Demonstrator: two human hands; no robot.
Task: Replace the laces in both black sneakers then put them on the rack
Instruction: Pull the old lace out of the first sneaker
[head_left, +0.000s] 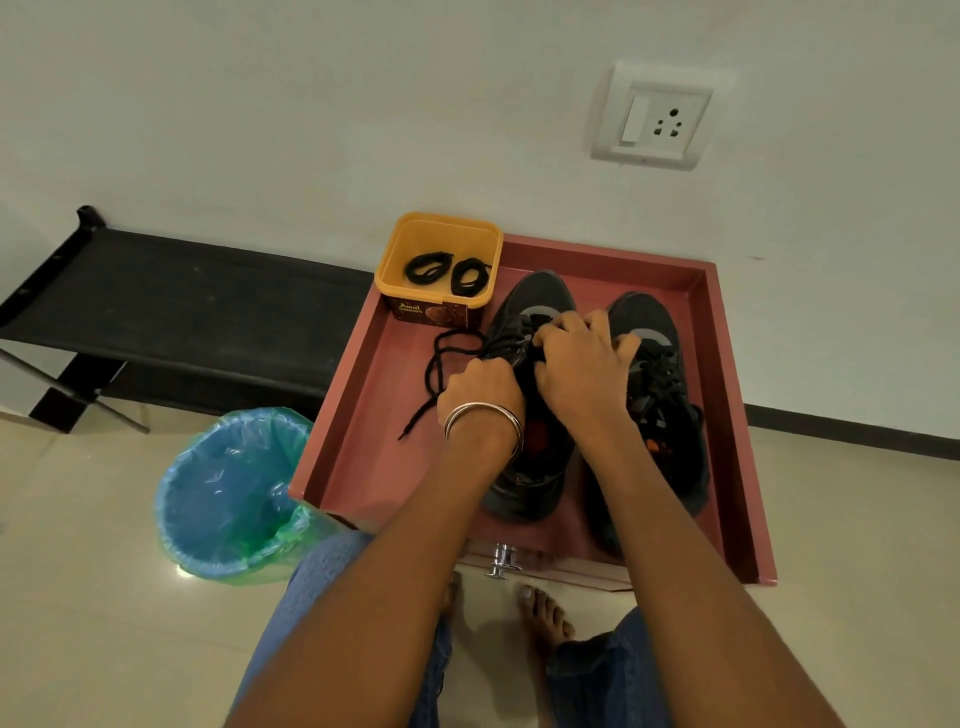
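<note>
A: Where do the hands sit just now?

B: Both are on the left black mesh sneaker (524, 415), which lies inside the shallow reddish-brown tray (358, 415). The left hand (480, 389) has its fingers curled round the old black lace (441, 374) at the eyelets. The right hand (576, 364) bears down on the tongue with bent fingertips; whether it pinches a strand or only steadies the shoe, I cannot tell.

A: Which way does the lace run from that grip?

B: Away to the left and a little forward, in a slack loop, its free end trailing back on the tray floor left of the left wrist. The sneaker's long axis runs away from the person, toe far, heel near, so my guess is the lace must be drawn out sideways, leftward, and the left hand is the nearer one for that.

A: And the rest?

B: The other black sneaker (660, 395) stands just right of the right hand, laced. The two coiled black replacement laces (449, 273) wait in the square yellow plastic tub (395, 244) forward of the left hand. The black rack (171, 306) lies well off to the left.
</note>
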